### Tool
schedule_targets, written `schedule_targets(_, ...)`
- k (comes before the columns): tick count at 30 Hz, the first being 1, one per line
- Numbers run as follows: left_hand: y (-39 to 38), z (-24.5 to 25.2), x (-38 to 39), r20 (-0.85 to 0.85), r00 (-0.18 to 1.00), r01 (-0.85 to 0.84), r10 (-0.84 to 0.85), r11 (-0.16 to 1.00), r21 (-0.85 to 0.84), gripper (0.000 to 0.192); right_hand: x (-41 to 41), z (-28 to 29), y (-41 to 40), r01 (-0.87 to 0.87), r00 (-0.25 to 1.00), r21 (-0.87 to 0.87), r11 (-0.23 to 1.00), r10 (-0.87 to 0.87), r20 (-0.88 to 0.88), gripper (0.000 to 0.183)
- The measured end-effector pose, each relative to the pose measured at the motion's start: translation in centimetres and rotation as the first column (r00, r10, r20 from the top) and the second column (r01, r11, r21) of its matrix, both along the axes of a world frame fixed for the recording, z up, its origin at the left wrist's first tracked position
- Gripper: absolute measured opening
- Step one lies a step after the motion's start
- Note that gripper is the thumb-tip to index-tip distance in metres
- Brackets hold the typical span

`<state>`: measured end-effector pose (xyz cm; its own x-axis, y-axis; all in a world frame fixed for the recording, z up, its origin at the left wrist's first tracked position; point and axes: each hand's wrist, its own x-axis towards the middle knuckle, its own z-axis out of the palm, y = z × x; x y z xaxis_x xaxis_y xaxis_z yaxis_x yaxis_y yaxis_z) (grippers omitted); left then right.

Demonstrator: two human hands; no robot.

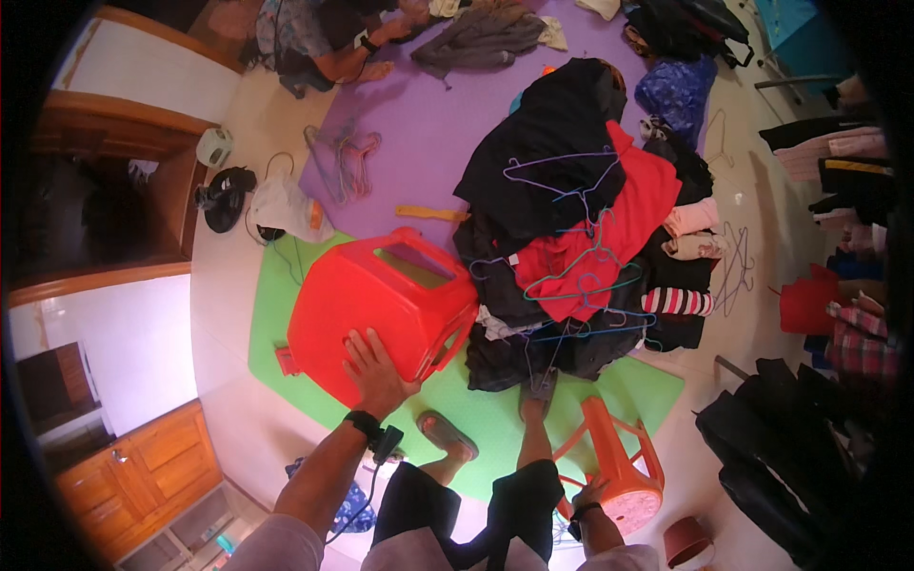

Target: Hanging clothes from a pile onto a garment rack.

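Note:
My left hand point(377, 378) lies with fingers spread on a large red plastic stool point(335, 292), which is tipped over on the green mat point(493, 453). My right hand point(591, 494) grips the side of a smaller orange plastic stool point(620, 450), tilted beside my leg. In front of my feet is a heap of clothes, with a black garment point(543, 157) and a red garment point(635, 193) on top. Several wire clothes hangers, including a green hanger point(571, 282) and a purple hanger point(550, 180), lie over the heap.
Another person's arm point(350, 64) reaches over the purple mat point(400, 143) near a grey garment point(485, 39). Loose hangers point(350, 164) and a yellow strip point(432, 213) lie there. At right are folded clothes point(678, 301), a black garment pile point(778, 450) and a brown bucket point(687, 541).

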<state>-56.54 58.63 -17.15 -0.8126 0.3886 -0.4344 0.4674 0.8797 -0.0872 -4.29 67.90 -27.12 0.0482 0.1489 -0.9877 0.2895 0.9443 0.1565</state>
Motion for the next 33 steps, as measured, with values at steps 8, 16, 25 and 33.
schedule_targets(8,1.4,-1.0,0.0,-0.296,0.946,0.15,-0.129,0.988,0.047,0.119,6.2,-3.9,-4.8,0.131,0.943,0.071,0.989,-0.102,-0.316,0.036)
schedule_targets(16,0.4,-0.7,-0.3,-0.097,0.991,0.09,-0.087,0.996,0.023,0.12,0.3,-0.1,-3.9,0.277,0.935,-0.158,0.948,-0.304,-0.185,0.042)
schedule_targets(25,0.7,-0.5,-0.2,-0.049,0.998,0.034,-0.033,0.999,0.02,0.124,-1.5,0.5,-2.7,0.208,0.95,-0.288,0.935,-0.263,-0.169,0.048)
schedule_targets(33,0.6,-0.9,-0.4,-0.05,0.998,0.036,-0.036,0.999,0.011,0.124,-2.5,2.3,-0.7,0.668,0.594,-0.427,0.61,-0.782,-0.188,0.044)
